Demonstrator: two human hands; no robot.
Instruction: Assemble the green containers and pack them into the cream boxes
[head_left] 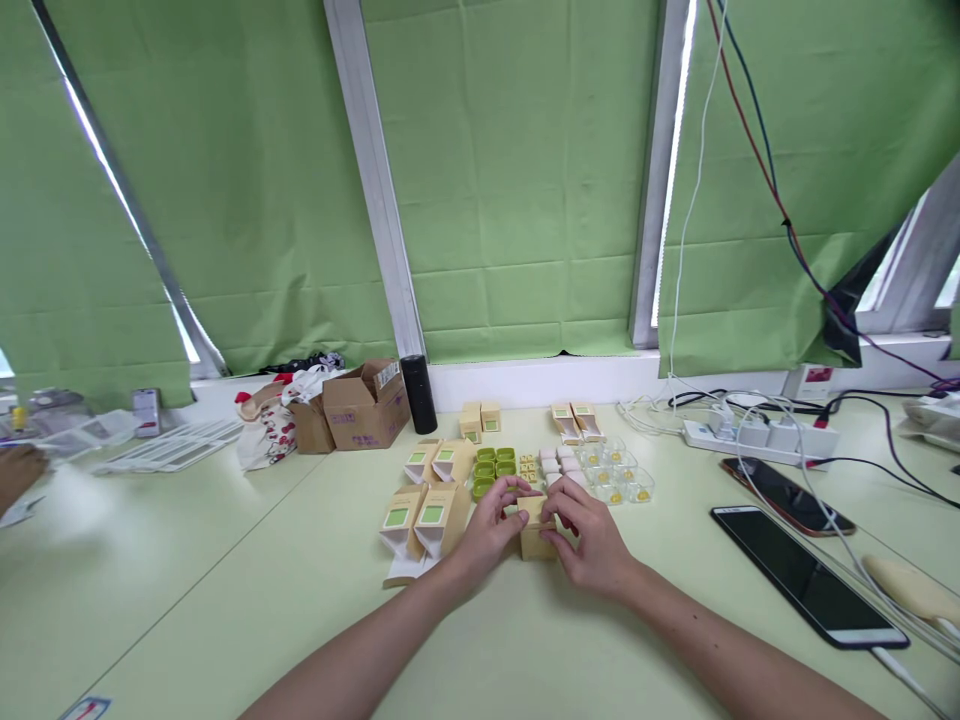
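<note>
Between my two hands a small kraft cardboard box [538, 543] stands on the table. My left hand [491, 525] grips its left side, thumb on the upper part. My right hand [589, 530] has its fingers closed on the box's right side and upper flap. Left of my left hand stand several open kraft boxes [441, 515] with green square labels. Just beyond my hands are green square cups [495, 462], tiny yellowish square pieces [528, 468], whitish-pink blocks [559, 460] and clear containers [616, 470] with yellow centres.
Closed small boxes [480, 418] and two open ones [577, 422] stand farther back. A brown carton [367, 408] and a black cylinder [418, 394] are by the wall. Phones [810, 575], cables and a power strip [761, 440] lie right. Another person's hand [19, 475] shows far left.
</note>
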